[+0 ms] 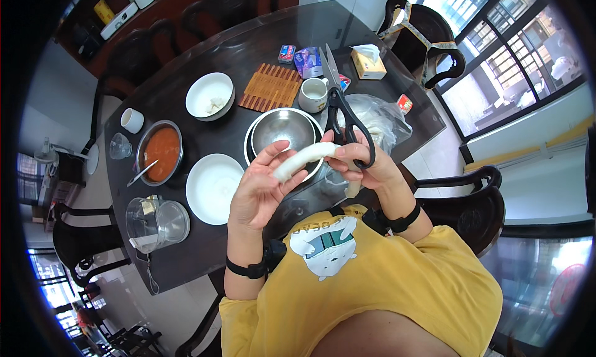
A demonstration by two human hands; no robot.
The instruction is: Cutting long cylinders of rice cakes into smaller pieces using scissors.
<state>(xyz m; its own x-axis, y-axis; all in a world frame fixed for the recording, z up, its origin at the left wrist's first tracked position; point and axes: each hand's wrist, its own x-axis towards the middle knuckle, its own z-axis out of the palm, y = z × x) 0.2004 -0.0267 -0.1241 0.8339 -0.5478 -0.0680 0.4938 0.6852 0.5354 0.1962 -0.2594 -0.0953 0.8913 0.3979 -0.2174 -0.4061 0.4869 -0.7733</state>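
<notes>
My left hand point(260, 184) holds the free end of a long, soft white tube of food point(307, 157), its kind unclear. The fingers of my right hand point(365, 163) pinch this piece further along, and its tail point(354, 188) droops below them. Black-handled scissors point(342, 105) also sit in my right hand, a thumb or finger through one handle loop, blades pointing away from me and slightly parted. The blades do not touch the food. Just beyond my hands stands a stainless steel bowl point(283, 132) within a larger white-rimmed bowl point(248, 138).
A white bowl point(215, 189), a steel bowl of orange-red sauce point(161, 153) and a clear container point(174, 222) stand to the left. Farther away are a bowl with white scraps point(210, 96), a bamboo mat point(270, 87) and a mug point(313, 95). A plastic bag point(377, 119) lies right.
</notes>
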